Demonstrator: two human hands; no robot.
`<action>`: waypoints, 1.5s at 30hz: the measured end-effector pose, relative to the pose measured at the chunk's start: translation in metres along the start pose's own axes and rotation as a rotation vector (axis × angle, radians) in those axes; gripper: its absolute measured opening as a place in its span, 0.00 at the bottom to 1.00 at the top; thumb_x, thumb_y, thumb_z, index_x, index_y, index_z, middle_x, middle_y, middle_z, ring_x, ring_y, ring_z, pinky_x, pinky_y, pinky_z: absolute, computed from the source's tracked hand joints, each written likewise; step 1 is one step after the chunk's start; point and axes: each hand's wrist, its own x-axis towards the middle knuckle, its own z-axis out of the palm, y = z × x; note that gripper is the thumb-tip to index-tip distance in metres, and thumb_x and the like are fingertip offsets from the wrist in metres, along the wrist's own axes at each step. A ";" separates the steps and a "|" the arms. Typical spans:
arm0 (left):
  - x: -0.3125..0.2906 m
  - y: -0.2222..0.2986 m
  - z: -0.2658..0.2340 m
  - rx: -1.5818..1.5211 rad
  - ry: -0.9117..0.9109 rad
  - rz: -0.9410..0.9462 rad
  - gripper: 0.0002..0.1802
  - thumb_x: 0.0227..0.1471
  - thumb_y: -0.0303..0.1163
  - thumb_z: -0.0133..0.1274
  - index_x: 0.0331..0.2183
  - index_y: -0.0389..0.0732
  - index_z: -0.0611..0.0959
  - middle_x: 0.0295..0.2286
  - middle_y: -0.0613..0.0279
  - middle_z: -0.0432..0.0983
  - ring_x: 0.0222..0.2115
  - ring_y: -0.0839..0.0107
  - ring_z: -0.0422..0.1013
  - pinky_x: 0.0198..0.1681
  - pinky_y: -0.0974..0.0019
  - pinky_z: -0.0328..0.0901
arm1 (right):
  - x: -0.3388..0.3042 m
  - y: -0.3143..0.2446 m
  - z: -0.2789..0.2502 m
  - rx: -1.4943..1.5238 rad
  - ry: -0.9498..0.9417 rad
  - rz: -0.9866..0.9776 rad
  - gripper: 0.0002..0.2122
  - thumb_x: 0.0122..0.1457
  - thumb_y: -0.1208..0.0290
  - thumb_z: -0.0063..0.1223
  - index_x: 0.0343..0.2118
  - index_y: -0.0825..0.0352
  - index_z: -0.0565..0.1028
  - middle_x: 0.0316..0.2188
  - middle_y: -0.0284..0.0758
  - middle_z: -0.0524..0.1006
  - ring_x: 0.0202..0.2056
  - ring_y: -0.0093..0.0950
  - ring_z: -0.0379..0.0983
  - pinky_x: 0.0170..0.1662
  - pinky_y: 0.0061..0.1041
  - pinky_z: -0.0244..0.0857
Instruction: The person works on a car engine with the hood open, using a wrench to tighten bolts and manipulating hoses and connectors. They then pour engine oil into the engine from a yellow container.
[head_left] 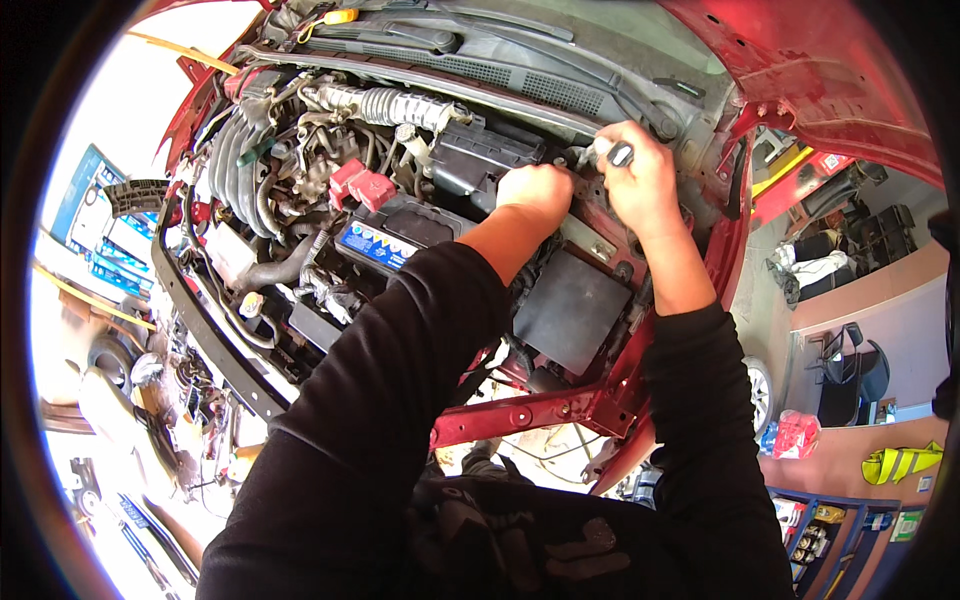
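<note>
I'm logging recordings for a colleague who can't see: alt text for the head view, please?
A person reaches into the open front of a red car: the right hand grips a black-ended object; the left hand is curled shut, any contents hidden. A battery and flat black cover sit nearby.

left hand fingertips hidden, torso cropped

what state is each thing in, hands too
Left hand: curled shut, contents hidden
Right hand: closed around a handle
Black-ended handle: gripped, its far end hidden
Black sleeves: pushed back, wrists bare
Square black cover: lying flat, fastening unclear
Battery: seated in the engine bay
Engine bay: exposed
</note>
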 end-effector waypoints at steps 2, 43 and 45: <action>-0.004 -0.002 0.000 0.011 -0.018 0.038 0.13 0.65 0.33 0.56 0.44 0.42 0.93 0.45 0.48 0.91 0.49 0.51 0.87 0.52 0.49 0.81 | 0.001 0.003 -0.001 0.018 0.024 0.091 0.04 0.72 0.74 0.60 0.44 0.69 0.81 0.30 0.38 0.84 0.30 0.28 0.83 0.36 0.31 0.77; -0.047 -0.008 -0.025 0.278 -0.139 0.225 0.39 0.57 0.29 0.62 0.69 0.37 0.76 0.73 0.54 0.64 0.60 0.50 0.77 0.59 0.52 0.78 | 0.004 -0.011 -0.004 0.322 0.120 0.302 0.06 0.77 0.70 0.59 0.48 0.67 0.81 0.32 0.30 0.84 0.30 0.20 0.81 0.35 0.25 0.78; -0.051 -0.013 -0.024 0.323 -0.143 0.232 0.38 0.57 0.30 0.62 0.69 0.38 0.77 0.74 0.57 0.64 0.63 0.54 0.74 0.64 0.50 0.74 | 0.005 -0.009 -0.004 0.328 0.122 0.305 0.07 0.77 0.69 0.59 0.48 0.67 0.81 0.32 0.30 0.84 0.30 0.20 0.81 0.35 0.25 0.78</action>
